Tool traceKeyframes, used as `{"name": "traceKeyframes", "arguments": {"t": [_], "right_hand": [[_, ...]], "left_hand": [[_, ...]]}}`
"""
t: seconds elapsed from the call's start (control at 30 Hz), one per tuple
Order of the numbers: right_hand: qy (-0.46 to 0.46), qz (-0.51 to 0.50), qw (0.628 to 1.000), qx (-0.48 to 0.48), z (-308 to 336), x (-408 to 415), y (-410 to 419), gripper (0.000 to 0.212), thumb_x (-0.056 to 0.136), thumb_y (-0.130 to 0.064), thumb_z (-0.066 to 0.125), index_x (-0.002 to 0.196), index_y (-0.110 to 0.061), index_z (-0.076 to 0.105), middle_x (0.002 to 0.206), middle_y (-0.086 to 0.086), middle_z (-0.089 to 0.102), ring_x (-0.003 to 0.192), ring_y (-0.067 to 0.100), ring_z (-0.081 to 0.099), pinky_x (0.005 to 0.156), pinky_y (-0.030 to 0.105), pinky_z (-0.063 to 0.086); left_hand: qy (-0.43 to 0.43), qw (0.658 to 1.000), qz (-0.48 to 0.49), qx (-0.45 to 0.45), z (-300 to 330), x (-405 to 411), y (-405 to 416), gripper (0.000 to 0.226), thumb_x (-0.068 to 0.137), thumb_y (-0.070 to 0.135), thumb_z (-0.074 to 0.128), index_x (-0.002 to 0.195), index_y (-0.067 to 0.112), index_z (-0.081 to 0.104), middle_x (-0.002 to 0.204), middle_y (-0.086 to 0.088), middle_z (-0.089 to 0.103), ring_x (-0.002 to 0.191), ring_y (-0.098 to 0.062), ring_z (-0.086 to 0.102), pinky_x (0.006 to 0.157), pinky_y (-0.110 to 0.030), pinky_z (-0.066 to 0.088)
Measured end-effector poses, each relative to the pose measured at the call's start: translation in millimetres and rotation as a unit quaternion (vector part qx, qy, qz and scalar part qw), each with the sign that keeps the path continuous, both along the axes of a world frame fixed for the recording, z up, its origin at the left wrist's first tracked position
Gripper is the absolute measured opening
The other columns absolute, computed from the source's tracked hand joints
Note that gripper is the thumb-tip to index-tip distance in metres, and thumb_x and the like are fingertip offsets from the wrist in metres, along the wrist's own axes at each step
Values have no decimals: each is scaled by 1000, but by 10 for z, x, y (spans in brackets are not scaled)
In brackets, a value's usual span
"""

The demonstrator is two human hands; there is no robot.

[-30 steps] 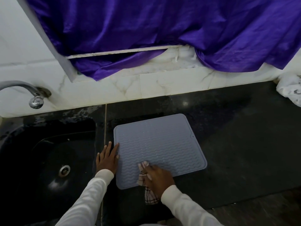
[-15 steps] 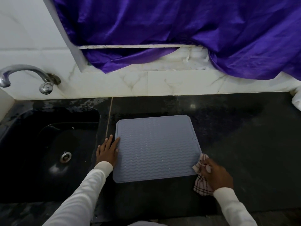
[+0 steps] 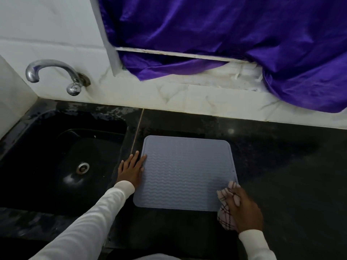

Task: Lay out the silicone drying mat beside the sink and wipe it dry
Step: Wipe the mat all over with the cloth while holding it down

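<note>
Mat: a grey-blue silicone drying mat, square with rounded corners and wavy ridges, is laid flat between the left hand and right hand.
Cloth: a checked cloth is bunched under the right hand, at the mat's near right corner.

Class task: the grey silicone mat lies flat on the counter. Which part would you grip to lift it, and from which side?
Probably the far right corner of the mat, approached from the right. It lies flat, so only an edge can be peeled up; that corner is free of both hands.
</note>
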State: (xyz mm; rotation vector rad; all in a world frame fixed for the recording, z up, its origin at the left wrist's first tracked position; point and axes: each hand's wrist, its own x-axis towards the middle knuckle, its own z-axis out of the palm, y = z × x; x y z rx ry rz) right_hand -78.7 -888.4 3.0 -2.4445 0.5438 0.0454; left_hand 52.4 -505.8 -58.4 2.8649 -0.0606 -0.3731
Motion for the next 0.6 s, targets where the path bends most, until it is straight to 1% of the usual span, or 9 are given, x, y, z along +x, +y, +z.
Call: {"name": "traceKeyframes", "arguments": {"t": [0.07,0.1,0.2,0.3,0.4,0.47,0.53,0.57,0.6], "right_hand": [[-40,17,999,32,-17,175,266,37,88,-38,63,124,-29,60,124,-3,64,108,20,62,90,31,48],[-46,31,997,44,-34,272,427,34,88,-37,64,121,-28,62,123,-4,64,108,19,62,90,32,49],[-42,98,992,60,-89,547,1018,36,89,-40,61,122,-29,60,125,-5,63,111,17,61,93,36,49],[-17,190,982,16,-134,753,1571,38,93,-42,53,129,-30,55,132,-6,58,115,16,58,94,31,46],[42,256,963,-69,-241,869,1778,41,94,-44,42,133,-33,51,133,-1,57,112,23,59,89,34,48],[51,256,960,-100,-330,845,1691,50,89,-52,30,130,-35,54,128,1,60,106,26,63,82,37,52],[35,227,967,-108,-385,806,1507,56,84,-56,27,124,-34,60,118,3,67,96,29,68,73,39,55],[42,208,971,-112,-368,786,1396,58,83,-58,27,125,-34,60,117,4,67,94,29,68,73,40,55],[62,194,972,-119,-345,771,1273,60,83,-60,26,129,-36,57,119,4,65,98,28,66,77,40,54]], "left_hand": [[-1,1000,2,2,-6,0,-9,53,101,41,21,147,45,-5,159,9,-11,146,-17,-9,117,-43,-5],[-2,1000,3,2,-6,1,-17,53,101,41,21,148,45,-5,159,9,-11,146,-17,-9,117,-43,-6],[-1,1000,2,0,-14,13,0,53,99,46,17,148,45,-4,159,9,-10,146,-17,-8,117,-43,-6],[-4,1000,-1,-7,-41,10,20,62,85,57,-3,147,47,-5,158,11,-11,146,-15,-7,116,-42,-7],[-8,1000,-5,-6,-60,15,48,67,80,57,-10,146,47,-7,158,12,-13,146,-15,-7,115,-41,-7],[-6,1000,-12,-4,-50,14,52,67,80,56,-11,146,46,-9,158,11,-14,146,-15,-8,115,-40,-8],[-6,1000,-19,-5,-35,19,64,67,80,56,-12,146,45,-11,157,11,-17,146,-16,-11,114,-40,-10],[-7,1000,-23,-8,-33,18,68,67,80,55,-13,146,45,-12,156,11,-19,146,-16,-12,114,-41,-10],[-8,1000,-25,-10,-37,14,64,67,80,55,-13,147,44,-12,156,10,-19,145,-16,-12,114,-42,-10]]}}
